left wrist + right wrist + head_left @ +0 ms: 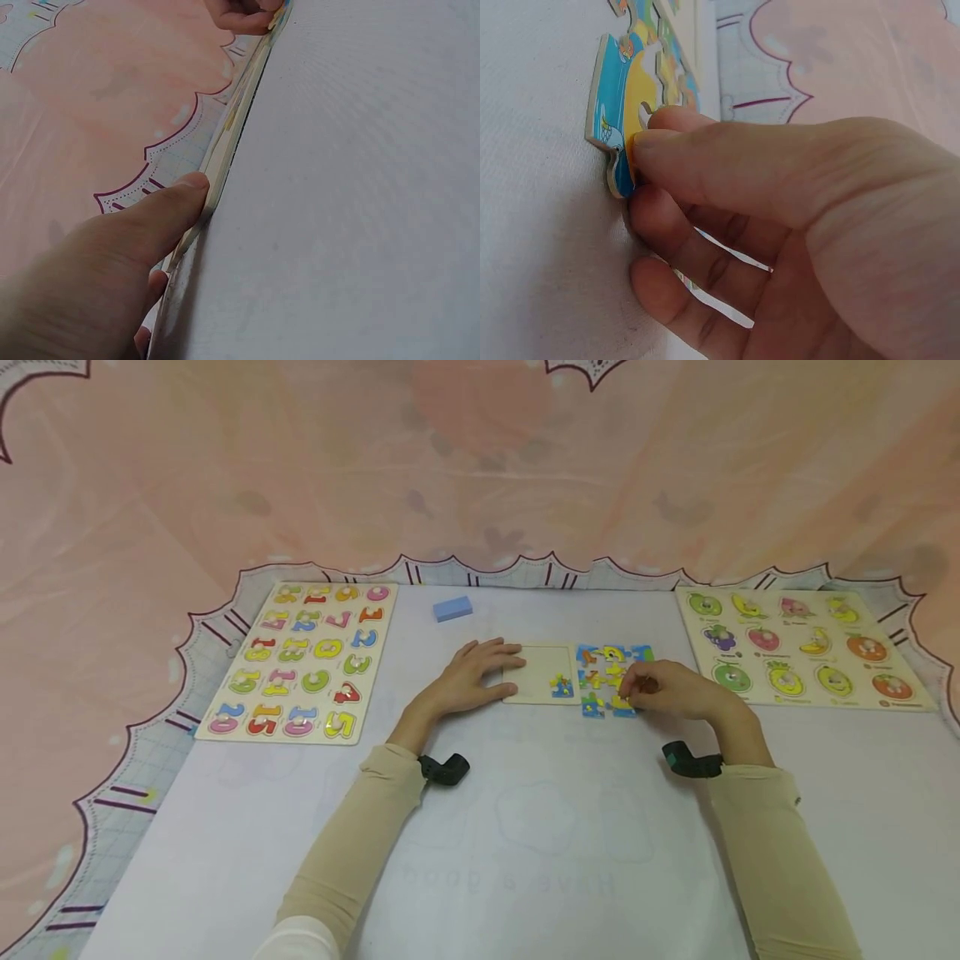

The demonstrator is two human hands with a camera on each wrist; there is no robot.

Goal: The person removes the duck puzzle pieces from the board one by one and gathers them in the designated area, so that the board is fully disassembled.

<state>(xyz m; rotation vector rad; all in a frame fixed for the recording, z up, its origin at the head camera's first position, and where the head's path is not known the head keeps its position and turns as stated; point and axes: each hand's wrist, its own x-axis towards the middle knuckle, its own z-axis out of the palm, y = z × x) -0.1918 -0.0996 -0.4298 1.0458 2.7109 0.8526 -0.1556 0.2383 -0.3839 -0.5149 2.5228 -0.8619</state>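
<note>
A shallow puzzle tray (536,664) lies in the middle of the table, with one blue and yellow puzzle piece (561,686) in its lower right corner. My left hand (474,677) rests on the tray's left side with its fingers spread; in the left wrist view the thumb (169,214) lies along the tray's edge. Right beside the tray are several loose puzzle pieces (592,705), set close together. My right hand (671,687) pinches a blue and yellow puzzle piece (611,105) between thumb and fingers at the group's lower right, the fingertips partly hiding it.
A number board (300,664) with coloured numerals lies on the left. On the right is a fruit board (798,647) with picture pieces. A blue block (453,608) stands behind the left hand. A patterned cloth (480,485) rises behind the white table (540,843).
</note>
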